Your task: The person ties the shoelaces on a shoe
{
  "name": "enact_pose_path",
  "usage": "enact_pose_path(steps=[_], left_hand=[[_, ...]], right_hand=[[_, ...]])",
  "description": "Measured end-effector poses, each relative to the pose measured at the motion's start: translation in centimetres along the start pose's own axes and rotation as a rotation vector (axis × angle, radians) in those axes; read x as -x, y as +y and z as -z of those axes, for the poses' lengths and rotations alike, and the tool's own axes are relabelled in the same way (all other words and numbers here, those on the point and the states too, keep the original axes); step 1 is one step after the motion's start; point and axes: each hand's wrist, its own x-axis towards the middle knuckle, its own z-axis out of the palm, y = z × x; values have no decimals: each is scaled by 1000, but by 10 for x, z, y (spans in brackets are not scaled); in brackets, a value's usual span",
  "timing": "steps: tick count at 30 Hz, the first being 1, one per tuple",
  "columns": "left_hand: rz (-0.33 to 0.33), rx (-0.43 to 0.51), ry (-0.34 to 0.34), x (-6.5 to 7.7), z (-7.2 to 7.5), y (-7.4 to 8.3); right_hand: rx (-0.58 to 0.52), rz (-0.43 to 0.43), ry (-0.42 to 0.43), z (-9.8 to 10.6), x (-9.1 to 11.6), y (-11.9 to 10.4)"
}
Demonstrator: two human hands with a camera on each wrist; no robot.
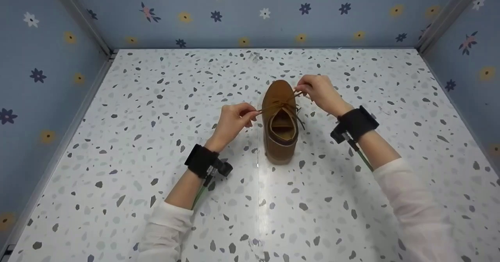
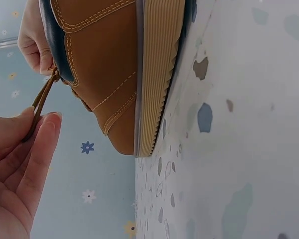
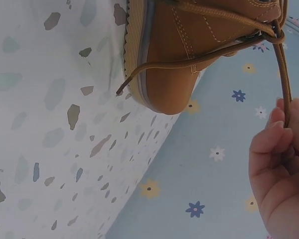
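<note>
A brown lace-up shoe (image 1: 279,90) with a dark collar and pale ridged sole (image 2: 158,69) stands upright on the speckled surface, toe pointing away from me. To its left, my left hand (image 1: 233,119) pinches a loop of brown shoelace (image 2: 46,94) between thumb and fingers. Beyond the shoe's right side, my right hand (image 1: 321,93) pinches another doubled length of the shoelace (image 3: 284,74). Both lengths stretch outward from a knot (image 3: 275,38) over the shoe's opening. One loose lace end (image 3: 154,65) trails down the shoe's side in the right wrist view.
The white speckled tabletop (image 1: 129,145) lies under the shoe. Blue flowered panels enclose it at the back (image 1: 242,20), left (image 1: 23,94) and right (image 1: 474,86). Black straps with small cameras circle the left wrist (image 1: 201,161) and the right wrist (image 1: 357,123).
</note>
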Motion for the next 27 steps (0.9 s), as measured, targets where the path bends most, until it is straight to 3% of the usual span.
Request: enact_pose_path(steps=[10,24,25,27], left_hand=[[5,43,14,3,5,1],[41,26,10,9,12,4],[50,45,-17,9,18,15],[53,59,-23,9,18,15]], right_hand=[[0,-6,27,1,0,1],[17,-35,16,2,0,3],[20,-36,18,2,1,3],[27,-34,22,2,1,4]])
